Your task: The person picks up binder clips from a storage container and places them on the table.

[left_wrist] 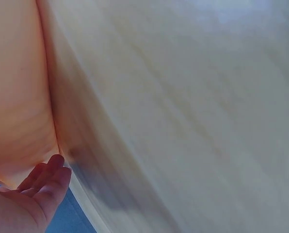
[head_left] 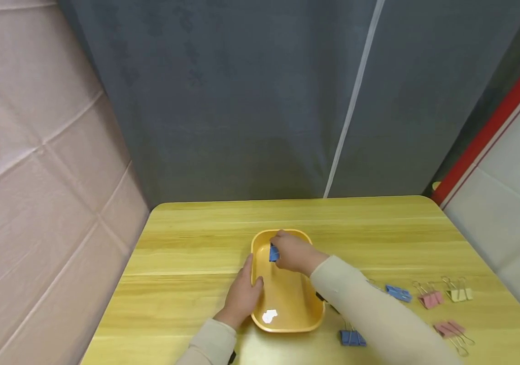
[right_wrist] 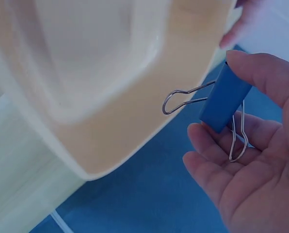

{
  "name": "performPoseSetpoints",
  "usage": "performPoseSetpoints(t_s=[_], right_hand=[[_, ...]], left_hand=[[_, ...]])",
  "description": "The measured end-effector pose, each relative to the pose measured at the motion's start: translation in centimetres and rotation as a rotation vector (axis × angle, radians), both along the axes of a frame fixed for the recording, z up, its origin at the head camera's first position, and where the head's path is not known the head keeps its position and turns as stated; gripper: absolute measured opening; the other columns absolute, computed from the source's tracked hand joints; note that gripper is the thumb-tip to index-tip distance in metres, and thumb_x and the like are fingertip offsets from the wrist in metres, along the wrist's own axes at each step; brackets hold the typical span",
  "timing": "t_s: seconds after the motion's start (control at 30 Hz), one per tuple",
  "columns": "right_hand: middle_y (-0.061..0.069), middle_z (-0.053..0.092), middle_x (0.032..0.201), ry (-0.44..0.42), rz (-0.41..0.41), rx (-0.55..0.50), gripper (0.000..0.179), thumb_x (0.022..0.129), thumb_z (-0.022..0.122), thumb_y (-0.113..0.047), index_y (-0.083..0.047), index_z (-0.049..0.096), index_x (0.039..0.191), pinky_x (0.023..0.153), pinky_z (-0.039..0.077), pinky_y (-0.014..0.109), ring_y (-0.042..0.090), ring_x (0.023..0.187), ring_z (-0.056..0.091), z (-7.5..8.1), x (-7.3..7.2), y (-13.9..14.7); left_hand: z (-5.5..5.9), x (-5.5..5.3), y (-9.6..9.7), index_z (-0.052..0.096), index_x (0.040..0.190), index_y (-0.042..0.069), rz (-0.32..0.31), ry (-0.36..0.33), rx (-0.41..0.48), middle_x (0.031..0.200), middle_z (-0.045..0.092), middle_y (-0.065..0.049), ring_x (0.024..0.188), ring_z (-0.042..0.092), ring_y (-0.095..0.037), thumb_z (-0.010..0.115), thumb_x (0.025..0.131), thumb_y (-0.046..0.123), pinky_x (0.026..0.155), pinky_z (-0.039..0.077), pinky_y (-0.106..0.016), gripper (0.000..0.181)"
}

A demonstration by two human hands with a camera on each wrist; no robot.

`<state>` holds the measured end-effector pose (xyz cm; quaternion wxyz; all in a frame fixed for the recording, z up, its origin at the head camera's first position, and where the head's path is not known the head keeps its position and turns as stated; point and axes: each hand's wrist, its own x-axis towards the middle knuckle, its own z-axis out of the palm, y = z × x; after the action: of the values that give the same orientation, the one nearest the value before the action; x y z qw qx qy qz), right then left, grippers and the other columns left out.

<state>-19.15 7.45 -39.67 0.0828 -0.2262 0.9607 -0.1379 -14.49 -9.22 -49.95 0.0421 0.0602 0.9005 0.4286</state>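
Note:
My right hand (head_left: pixel 295 252) pinches a blue binder clip (right_wrist: pixel 227 94) between thumb and fingers, over the far part of a yellow plastic tray (head_left: pixel 287 304). Both wire handles of the clip stick out in the right wrist view, one pointing towards the tray. At the tray's left side is my left hand (head_left: pixel 243 294), its thumb over the rim and its fingers along the outer wall. The left wrist view shows the fingertips (left_wrist: pixel 57 162) against that wall. A bright white reflection lies on the tray's floor near its front end.
Right of the tray, partly behind my right sleeve, lie a dark blue binder clip (head_left: pixel 352 338) and a lighter blue one (head_left: pixel 399 293). Farther right are two pink clips (head_left: pixel 431 299) and a pale yellow one (head_left: pixel 459 294). A dark curtain (head_left: pixel 241 101) hangs behind the wooden table (head_left: pixel 186 243).

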Motion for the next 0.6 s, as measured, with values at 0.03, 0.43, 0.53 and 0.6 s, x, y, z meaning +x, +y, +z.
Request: performPoseSetpoints(t_s=[0.03, 0.43, 0.53, 0.6], right_hand=[[0.015, 0.059, 0.112, 0.014, -0.001, -0.008, 0.046, 0.08, 0.074, -0.008, 0.005, 0.06, 0.122, 0.079, 0.053, 0.033, 0.018, 0.083, 0.054, 0.2, 0.2, 0.3], [0.018, 0.059, 0.112, 0.097, -0.051, -0.082, 0.05, 0.08, 0.075, -0.007, 0.01, 0.058, 0.123, 0.089, 0.054, 0.04, 0.027, 0.097, 0.06, 1.0, 2.1, 3.6], [0.019, 0.059, 0.11, 0.111, -0.061, -0.084, 0.051, 0.079, 0.075, -0.006, 0.011, 0.057, 0.123, 0.087, 0.055, 0.04, 0.028, 0.096, 0.06, 1.1, 2.5, 4.6], [0.019, 0.059, 0.111, 0.105, -0.08, -0.072, 0.052, 0.079, 0.075, -0.007, 0.012, 0.057, 0.124, 0.087, 0.055, 0.041, 0.029, 0.097, 0.061, 1.2, 2.8, 5.3]], left_hand=[[0.0, 0.0, 0.0, 0.023, 0.153, 0.006, 0.0, 0.004, -0.003, 0.146, 0.04, -0.026, 0.13, 0.043, -0.044, 0.052, 0.098, 0.022, 0.107, 0.036, -0.056, 0.064], [0.1, -0.2, -0.2, 0.022, 0.153, 0.005, -0.008, -0.004, 0.007, 0.149, 0.037, -0.024, 0.134, 0.039, -0.042, 0.051, 0.098, 0.022, 0.11, 0.033, -0.055, 0.065], [0.0, -0.3, -0.2, 0.021, 0.153, 0.005, -0.012, -0.001, 0.007, 0.15, 0.036, -0.023, 0.135, 0.037, -0.042, 0.051, 0.098, 0.022, 0.111, 0.032, -0.056, 0.065], [0.0, -0.3, -0.2, 0.021, 0.154, 0.006, -0.016, -0.004, 0.004, 0.151, 0.035, -0.022, 0.135, 0.037, -0.041, 0.051, 0.099, 0.022, 0.111, 0.032, -0.055, 0.065]])
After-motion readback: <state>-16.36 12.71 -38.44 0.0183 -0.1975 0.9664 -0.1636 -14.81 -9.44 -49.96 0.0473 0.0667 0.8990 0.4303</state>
